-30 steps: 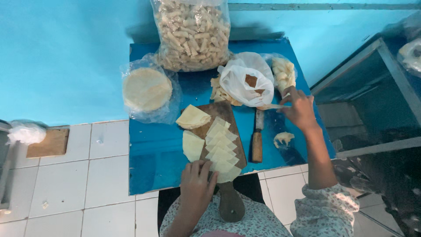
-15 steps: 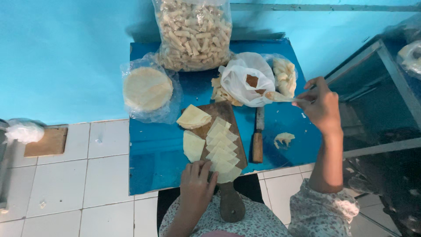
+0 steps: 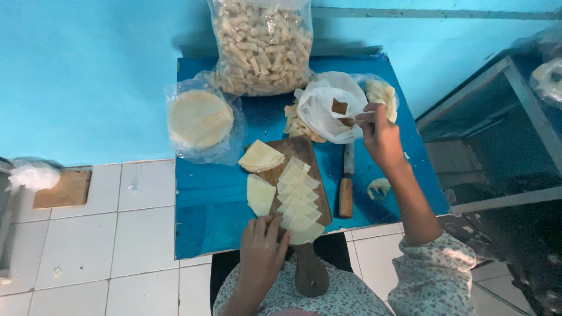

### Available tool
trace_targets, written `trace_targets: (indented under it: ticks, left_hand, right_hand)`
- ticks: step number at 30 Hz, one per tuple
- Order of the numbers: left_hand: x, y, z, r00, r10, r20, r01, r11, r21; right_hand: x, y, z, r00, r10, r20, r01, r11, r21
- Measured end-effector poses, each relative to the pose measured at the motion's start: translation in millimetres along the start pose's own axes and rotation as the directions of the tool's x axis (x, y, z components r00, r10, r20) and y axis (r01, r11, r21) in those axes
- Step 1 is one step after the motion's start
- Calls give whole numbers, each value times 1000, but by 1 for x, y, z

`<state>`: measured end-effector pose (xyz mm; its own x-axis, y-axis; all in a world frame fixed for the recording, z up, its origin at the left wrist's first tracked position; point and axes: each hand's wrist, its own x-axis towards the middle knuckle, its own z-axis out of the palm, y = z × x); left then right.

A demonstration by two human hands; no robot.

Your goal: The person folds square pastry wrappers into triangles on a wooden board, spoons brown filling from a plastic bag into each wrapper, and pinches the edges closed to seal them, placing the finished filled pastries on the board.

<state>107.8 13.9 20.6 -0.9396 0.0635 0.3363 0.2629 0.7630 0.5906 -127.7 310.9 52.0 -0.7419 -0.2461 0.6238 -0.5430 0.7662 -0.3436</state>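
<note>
The left hand [image 3: 261,248] lies flat, fingers spread narrow, on the near end of the wooden cutting board [image 3: 304,153], its fingertips touching the lowest of the pale dough squares [image 3: 300,202] fanned along the board; the board's handle juts past the near edge of the blue table [image 3: 213,219] toward the person's lap. The right hand [image 3: 380,137] is pinched shut on a small pale piece at the mouth of the white plastic bag [image 3: 328,114], near the table's far right corner. A knife [image 3: 346,184] lies between board and right forearm, just beside the board. The bag of round wrappers [image 3: 200,120] overhangs the left edge, and the big clear bag of fried rolls [image 3: 263,44] stands against the back wall. Bare blue surface shows at the near left and beside the knife
</note>
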Motion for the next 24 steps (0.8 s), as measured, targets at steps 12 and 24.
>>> trace_targets:
  ticks: [12,24]
  left_hand:
    - [-1,-2,4,1000,28,-14,-28,999,20]
    - [-9,1,11,998,-25,49,23,999,42]
  right_hand:
    - [3,5,2,973,184,-138,-157,970,183]
    - [3,31,-12,787,617,-20,-372,500,782]
